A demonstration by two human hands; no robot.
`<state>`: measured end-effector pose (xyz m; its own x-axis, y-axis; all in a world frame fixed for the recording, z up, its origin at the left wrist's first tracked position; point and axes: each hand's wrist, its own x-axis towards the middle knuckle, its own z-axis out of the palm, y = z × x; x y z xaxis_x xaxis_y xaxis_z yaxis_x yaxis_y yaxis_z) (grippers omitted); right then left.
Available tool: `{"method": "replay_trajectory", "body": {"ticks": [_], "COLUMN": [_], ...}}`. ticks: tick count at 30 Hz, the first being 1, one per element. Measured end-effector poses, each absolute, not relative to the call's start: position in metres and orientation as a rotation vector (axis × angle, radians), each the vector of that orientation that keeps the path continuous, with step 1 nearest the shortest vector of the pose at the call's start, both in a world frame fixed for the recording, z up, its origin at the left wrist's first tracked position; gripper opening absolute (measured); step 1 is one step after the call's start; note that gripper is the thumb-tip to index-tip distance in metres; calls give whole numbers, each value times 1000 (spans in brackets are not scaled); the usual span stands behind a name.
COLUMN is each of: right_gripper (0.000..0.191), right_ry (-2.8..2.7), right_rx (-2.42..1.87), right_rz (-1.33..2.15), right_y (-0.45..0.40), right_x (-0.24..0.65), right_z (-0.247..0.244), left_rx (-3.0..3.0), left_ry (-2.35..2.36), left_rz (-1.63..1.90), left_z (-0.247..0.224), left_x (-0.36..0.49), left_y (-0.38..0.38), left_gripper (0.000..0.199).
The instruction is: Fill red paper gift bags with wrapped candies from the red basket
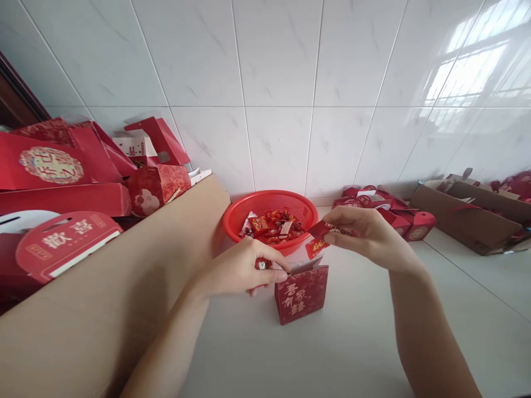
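Note:
A small dark red gift box (305,296) with pale Chinese characters stands upright on the white surface, its top unfolded. My left hand (244,268) is curled at its left upper corner, thumb and forefinger touching the edge. A red wrapped candy (261,265) with a white mark shows inside those curled fingers; the rest of it is hidden. Above the box's right side, my right hand (360,235) pinches a dark red candy packet (321,229). A brighter red packet (316,248) hangs just below it, over the opening. Behind stands a red plastic basket (230,224) holding several wrapped candies (271,225).
On the left, a big cardboard box (166,249) is piled with red gift boxes (62,160). Several folded red boxes (409,221) sit at the back right, beside an open brown carton (460,218). A tiled wall (277,138) closes off the back.

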<state>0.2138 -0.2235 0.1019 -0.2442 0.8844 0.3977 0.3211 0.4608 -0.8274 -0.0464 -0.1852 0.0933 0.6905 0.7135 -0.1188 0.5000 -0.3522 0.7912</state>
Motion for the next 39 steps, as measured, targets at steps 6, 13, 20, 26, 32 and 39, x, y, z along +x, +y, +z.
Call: {"method": "replay_trajectory", "body": {"ticks": [6, 13, 20, 26, 32, 39], "right_gripper": [16, 15, 16, 18, 18, 5], "right_ry": [-2203, -2144, -2319, -2408, -2406, -2388], "right_rx": [-1169, -1186, -1313, -1281, -1283, -1405], "right_rz": [436, 149, 132, 211, 296, 288], "right_y": [-225, -213, -213, -218, -215, -214], "right_x": [201, 194, 190, 180, 182, 189], "right_z": [93, 83, 82, 81, 79, 81], "left_rx": [2253, 2298, 2196, 2081, 2067, 2037], "left_ry": [1041, 1239, 1205, 1156, 1145, 1159], "left_rz": [479, 524, 539, 335, 220, 199], "left_z": [80, 71, 69, 75, 80, 78], "left_x": [-30, -21, -24, -30, -28, -31], "left_y": [-192, -182, -181, -181, -182, -178], "left_gripper": [45, 47, 20, 48, 56, 68]}}
